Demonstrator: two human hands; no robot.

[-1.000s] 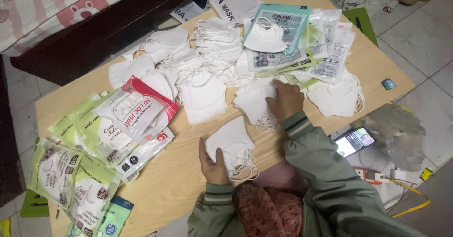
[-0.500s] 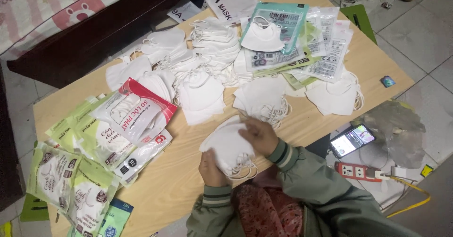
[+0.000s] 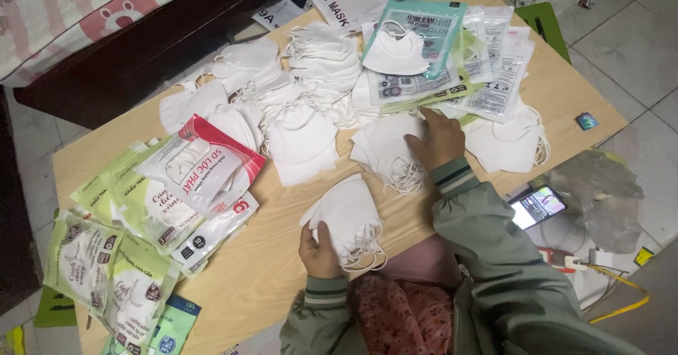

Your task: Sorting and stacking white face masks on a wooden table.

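My left hand (image 3: 319, 250) grips the near edge of a small stack of white face masks (image 3: 347, 217) lying on the wooden table (image 3: 282, 270) in front of me. My right hand (image 3: 438, 139) reaches out and rests, fingers down, on another pile of white masks (image 3: 385, 150) further back, touching the top one. More loose white masks (image 3: 304, 139) are heaped across the table's middle and back. Both arms wear green sleeves with striped cuffs.
Packaged masks in green and red wrappers (image 3: 201, 164) lie at the left; teal and clear packets (image 3: 424, 37) sit at the back right. A lit phone (image 3: 537, 206), a crumpled plastic bag (image 3: 597, 185) and a cable lie on the floor to the right. A dark bed frame (image 3: 141, 58) borders the table's far side.
My right hand left the near stack, where it had laid a mask, and moved back out to the farther pile. My left hand stayed on the near stack.
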